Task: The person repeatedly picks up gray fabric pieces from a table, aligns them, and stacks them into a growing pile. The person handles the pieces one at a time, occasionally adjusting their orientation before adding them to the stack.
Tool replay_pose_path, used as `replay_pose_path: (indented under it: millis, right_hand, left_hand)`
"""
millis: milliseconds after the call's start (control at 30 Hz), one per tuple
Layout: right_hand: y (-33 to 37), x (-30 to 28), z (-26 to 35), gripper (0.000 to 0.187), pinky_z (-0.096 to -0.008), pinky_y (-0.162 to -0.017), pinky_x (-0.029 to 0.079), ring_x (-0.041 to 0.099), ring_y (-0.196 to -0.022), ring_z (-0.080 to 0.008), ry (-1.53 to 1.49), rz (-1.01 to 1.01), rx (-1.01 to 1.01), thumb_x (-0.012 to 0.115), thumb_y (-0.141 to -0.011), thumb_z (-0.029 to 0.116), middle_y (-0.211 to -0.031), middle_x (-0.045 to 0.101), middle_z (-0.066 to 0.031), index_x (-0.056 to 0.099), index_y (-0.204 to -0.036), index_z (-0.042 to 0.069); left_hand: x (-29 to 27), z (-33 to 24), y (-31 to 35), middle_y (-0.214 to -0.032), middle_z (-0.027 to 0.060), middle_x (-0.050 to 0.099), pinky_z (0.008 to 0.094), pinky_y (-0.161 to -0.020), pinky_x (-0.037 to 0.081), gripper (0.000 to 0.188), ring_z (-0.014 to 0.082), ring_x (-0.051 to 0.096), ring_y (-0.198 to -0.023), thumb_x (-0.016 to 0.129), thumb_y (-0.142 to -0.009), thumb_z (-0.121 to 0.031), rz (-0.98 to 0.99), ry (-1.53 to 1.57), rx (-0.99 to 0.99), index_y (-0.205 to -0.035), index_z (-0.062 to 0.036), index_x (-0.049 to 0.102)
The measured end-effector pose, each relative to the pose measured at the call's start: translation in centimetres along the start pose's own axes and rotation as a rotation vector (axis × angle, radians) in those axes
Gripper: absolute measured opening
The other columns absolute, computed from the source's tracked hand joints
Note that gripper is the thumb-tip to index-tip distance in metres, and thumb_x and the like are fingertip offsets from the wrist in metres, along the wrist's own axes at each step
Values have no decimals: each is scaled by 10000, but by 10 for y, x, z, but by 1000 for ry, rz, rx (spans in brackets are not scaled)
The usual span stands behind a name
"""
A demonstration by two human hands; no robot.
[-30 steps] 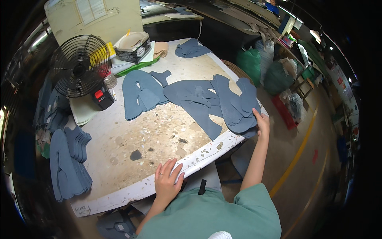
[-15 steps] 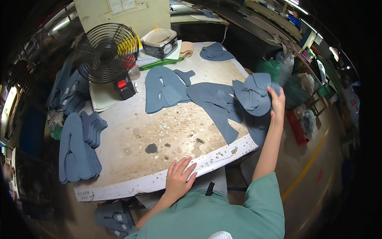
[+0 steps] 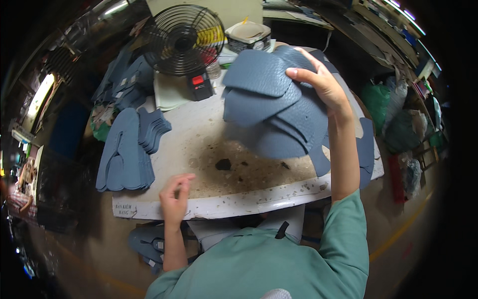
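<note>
My right hand (image 3: 321, 84) is raised over the table and grips a fanned bundle of blue-grey leather pieces (image 3: 276, 107) by its upper right edge, thumb on top. The grain of the leather shows, and the bundle hides the middle of the table behind it. Over the table's front edge, my left hand (image 3: 175, 197) hovers with loosely bent fingers and nothing in it. Nearest to it, on the left of the table (image 3: 199, 202), lie a stack of long slotted leather pieces (image 3: 124, 154) and a stack of small wavy ones (image 3: 153, 130).
A black wire-guard fan (image 3: 185, 42) and a white-topped tub (image 3: 247, 35) stand at the back. More leather pieces (image 3: 366, 152) lie at the table's right edge. Bags (image 3: 376, 104) and a red crate (image 3: 397, 179) are beyond it. Slotted pieces (image 3: 147, 241) sit below the front edge.
My right hand has brought the leather bundle from the table's right side up and leftward, closer to the view. My left hand has lifted off the front edge and moved left. The view has shifted.
</note>
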State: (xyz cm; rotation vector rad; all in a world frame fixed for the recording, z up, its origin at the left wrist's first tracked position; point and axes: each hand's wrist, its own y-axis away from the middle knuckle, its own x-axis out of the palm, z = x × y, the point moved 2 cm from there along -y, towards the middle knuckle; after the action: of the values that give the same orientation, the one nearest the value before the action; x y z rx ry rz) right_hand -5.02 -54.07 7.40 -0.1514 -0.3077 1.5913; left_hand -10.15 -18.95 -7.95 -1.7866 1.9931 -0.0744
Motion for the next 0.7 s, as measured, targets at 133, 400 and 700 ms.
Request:
replay_pose_path:
  millis: [133,400,700]
  right_hand:
    - [-16,24,-23,674,-240,-883,438,565,-949,-116,-9,312,169,761,-689,164,-1070,594,-53,468,-1275,4]
    - [-35,34,-161,377,-275,-782,471,613,-826,-165,757,708,295,750,-719,180,-900,675,-66,629,-1057,67]
    - [-10,-15,-182,489,-368,-823,489,628,-948,-303,964,350,342,743,-712,268,-1010,655,-197,613,-1146,84]
  left_hand:
    - [-40,5,2,-861,64,636,237,-732,447,147,106,568,-777,508,-924,-52,-323,22,9,-872,39,612]
    - [-37,35,-36,-911,78,623,265,-728,481,143,162,595,-823,589,-883,-111,-96,-164,-90,-969,1,616]
    - [3,58,-60,-933,105,575,355,-818,445,318,255,555,-871,699,-773,-222,260,-739,41,-998,-24,596]
